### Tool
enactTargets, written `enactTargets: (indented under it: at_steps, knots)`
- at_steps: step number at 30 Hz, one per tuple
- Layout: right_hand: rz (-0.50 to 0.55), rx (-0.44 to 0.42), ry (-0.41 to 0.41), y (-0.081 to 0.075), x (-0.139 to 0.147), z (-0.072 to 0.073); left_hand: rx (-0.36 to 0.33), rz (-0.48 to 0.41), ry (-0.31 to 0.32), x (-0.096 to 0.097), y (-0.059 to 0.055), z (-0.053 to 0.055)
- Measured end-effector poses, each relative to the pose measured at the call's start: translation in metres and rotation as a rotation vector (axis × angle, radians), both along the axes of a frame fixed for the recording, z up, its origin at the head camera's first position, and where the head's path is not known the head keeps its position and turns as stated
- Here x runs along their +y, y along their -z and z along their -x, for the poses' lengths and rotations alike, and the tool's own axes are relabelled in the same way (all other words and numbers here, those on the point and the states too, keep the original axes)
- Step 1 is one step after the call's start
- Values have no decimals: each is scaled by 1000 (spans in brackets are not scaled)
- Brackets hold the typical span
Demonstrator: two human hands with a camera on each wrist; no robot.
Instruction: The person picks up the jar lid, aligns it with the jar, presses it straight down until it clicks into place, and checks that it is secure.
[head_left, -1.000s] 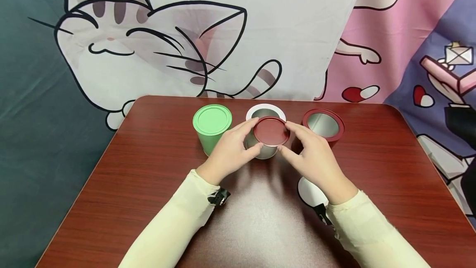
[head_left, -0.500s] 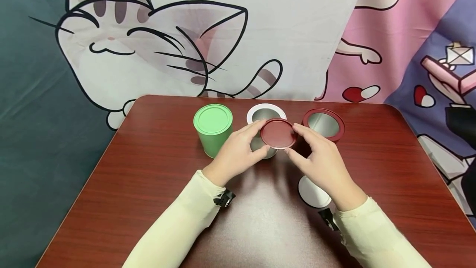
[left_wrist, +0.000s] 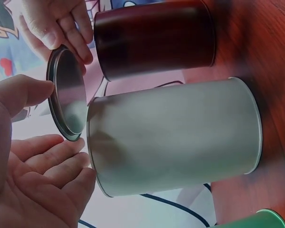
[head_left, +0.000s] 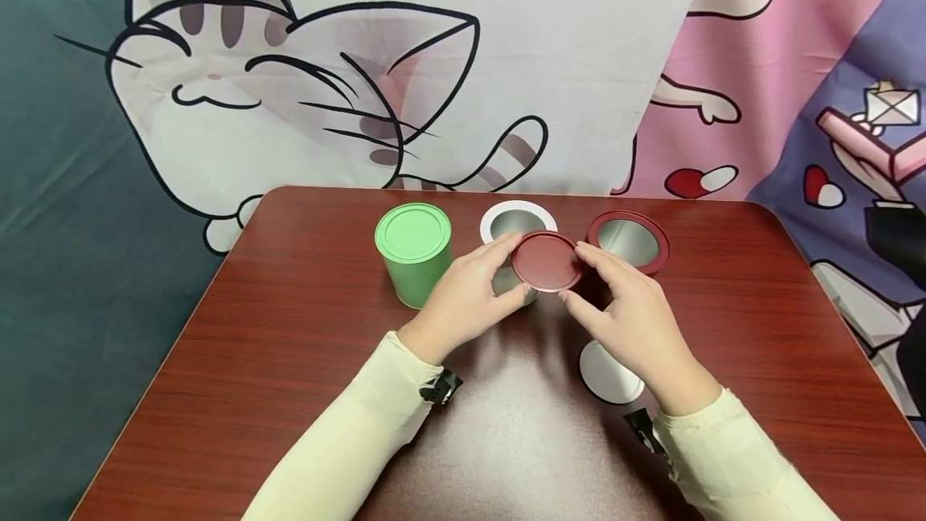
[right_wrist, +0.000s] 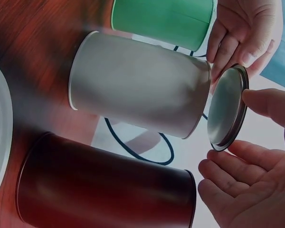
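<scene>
A dark red round lid is held in the air between both hands, tilted, its bare metal underside showing in the wrist views. My left hand grips its left edge between thumb and fingers. On the opposite edge, my right hand pinches it likewise. Just behind and partly below the lid stands an open white can, its white rim visible from above. To the right is an open dark red can, upright, partly covered by the right hand in the head view.
A green can with its green lid on stands left of the white can. Near my right forearm a white round lid lies on the reddish-brown wooden table. Behind the table's far edge hangs a cartoon-cat cloth.
Both hands have shifted right with the red lid, from in front of the white can to between it and the red can. They also came slightly nearer. The cans stay put.
</scene>
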State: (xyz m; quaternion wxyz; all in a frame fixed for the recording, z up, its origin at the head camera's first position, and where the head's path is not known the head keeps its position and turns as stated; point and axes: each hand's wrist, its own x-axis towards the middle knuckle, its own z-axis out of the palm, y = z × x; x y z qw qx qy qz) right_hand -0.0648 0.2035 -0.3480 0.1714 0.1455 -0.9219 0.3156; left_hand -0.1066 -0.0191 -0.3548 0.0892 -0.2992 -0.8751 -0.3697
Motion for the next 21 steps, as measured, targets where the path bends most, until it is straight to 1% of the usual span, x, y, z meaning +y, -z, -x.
enactTargets:
  at_steps: [14,21]
  knots:
    - [-1,36,0,-2,9,-5,5,8,29,10,-2,1]
    - [-7,47,7,-3,13,-5,3,30,27,14,-4,2]
